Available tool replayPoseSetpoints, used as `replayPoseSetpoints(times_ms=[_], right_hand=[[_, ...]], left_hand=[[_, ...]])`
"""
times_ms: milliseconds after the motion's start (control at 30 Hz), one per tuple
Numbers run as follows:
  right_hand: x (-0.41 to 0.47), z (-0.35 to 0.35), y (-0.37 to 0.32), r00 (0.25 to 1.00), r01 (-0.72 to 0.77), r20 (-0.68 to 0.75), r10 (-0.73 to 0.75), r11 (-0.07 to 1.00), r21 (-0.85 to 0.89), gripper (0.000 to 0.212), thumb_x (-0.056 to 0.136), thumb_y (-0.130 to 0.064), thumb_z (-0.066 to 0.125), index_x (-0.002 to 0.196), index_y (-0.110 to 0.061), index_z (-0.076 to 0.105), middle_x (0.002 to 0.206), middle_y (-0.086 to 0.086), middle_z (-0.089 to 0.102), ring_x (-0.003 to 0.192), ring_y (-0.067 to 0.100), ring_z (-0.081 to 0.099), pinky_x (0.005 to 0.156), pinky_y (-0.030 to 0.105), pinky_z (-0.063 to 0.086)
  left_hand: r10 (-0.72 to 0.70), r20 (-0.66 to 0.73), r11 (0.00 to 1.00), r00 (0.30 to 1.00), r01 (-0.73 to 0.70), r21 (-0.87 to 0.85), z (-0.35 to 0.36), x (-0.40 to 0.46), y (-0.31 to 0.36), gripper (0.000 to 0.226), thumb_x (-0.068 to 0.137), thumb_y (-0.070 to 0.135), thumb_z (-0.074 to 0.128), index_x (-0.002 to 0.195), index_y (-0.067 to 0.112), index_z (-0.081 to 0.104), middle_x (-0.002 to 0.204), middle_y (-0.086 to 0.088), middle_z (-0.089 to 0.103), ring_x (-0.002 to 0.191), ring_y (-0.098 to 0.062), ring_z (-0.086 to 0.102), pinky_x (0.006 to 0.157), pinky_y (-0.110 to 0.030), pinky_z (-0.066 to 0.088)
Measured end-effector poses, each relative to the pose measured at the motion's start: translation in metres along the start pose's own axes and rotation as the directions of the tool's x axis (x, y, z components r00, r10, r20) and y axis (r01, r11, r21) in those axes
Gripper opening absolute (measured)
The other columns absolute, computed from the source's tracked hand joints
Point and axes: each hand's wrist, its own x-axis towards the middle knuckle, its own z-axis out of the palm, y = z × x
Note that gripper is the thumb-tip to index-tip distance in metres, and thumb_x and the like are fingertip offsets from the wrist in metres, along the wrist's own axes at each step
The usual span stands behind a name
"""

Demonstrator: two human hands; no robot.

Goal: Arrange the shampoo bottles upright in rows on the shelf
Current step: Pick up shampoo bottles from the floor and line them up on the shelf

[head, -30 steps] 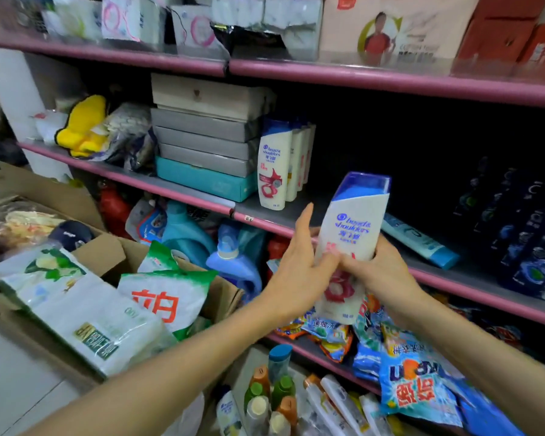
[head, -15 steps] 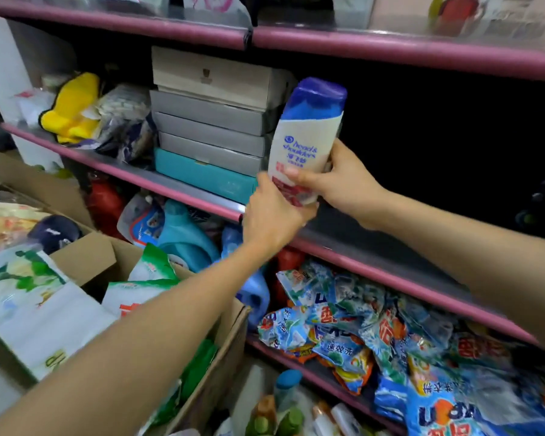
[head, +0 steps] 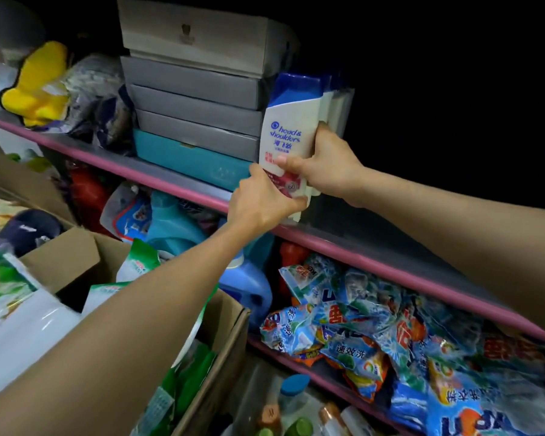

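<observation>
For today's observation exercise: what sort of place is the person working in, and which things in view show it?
Probably a small shop or its stockroom: pink-edged shelves carry a row of identical shampoo bottles, heaped detergent packets lie below, and a cardboard box holds more goods.

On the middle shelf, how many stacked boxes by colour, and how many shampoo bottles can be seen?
Beige boxes: 1
Grey boxes: 3
Teal boxes: 1
Shampoo bottles: at least 3, the front one held by both hands, the others partly hidden behind it
Total: at least 8
</observation>
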Motion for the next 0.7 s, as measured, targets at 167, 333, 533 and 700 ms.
replayPoseSetpoints(times_ms=[167,333,533,700], right_hand=[[-0.005,0.004,0.010,0.995,-0.096,-0.036,0.096,0.995,-0.007,0.052,0.071,-0.035,0.080,0.111,-0.007,0.061,0.109,0.005,0.069,0.096,0.018,0.066,0.086,0.036,0.054],[-0.017,0.010,0.019,0.990,-0.131,-0.061,0.126,0.986,-0.100,0.054,0.072,-0.035,0.078,0.108,-0.005,0.052,0.110,0.011,0.065,0.099,0.027,0.063,0.081,0.038,0.053],[-0.018,0.010,0.017,0.991,-0.127,-0.053,0.122,0.985,-0.116,0.050,0.079,-0.033,0.073,0.112,-0.005,0.051,0.115,0.013,0.064,0.107,0.031,0.060,0.090,0.043,0.050],[-0.018,0.011,0.017,0.990,-0.134,-0.047,0.130,0.986,-0.096,0.047,0.081,-0.031,0.072,0.114,-0.006,0.050,0.116,0.013,0.064,0.105,0.031,0.062,0.090,0.043,0.051]], left_hand=[[-0.029,0.010,1.000,1.000,0.029,-0.008,0.003,0.002,0.000,0.073,0.059,0.056,0.070,0.108,0.010,0.041,0.096,-0.006,0.057,0.095,-0.033,0.059,0.073,-0.035,0.048],[-0.024,-0.001,0.999,1.000,0.024,-0.028,0.004,0.002,0.001,0.062,0.067,0.050,0.067,0.104,0.007,0.041,0.093,-0.010,0.057,0.095,-0.035,0.059,0.070,-0.033,0.045],[-0.041,0.018,0.999,0.999,0.042,-0.030,0.002,-0.002,0.004,0.059,0.068,0.046,0.067,0.103,0.007,0.040,0.093,-0.011,0.060,0.087,-0.034,0.060,0.074,-0.039,0.053],[-0.059,0.033,0.997,0.998,0.061,-0.053,0.000,-0.003,0.007,0.057,0.066,0.045,0.066,0.101,0.009,0.039,0.088,-0.008,0.060,0.079,-0.028,0.061,0.071,-0.040,0.055]])
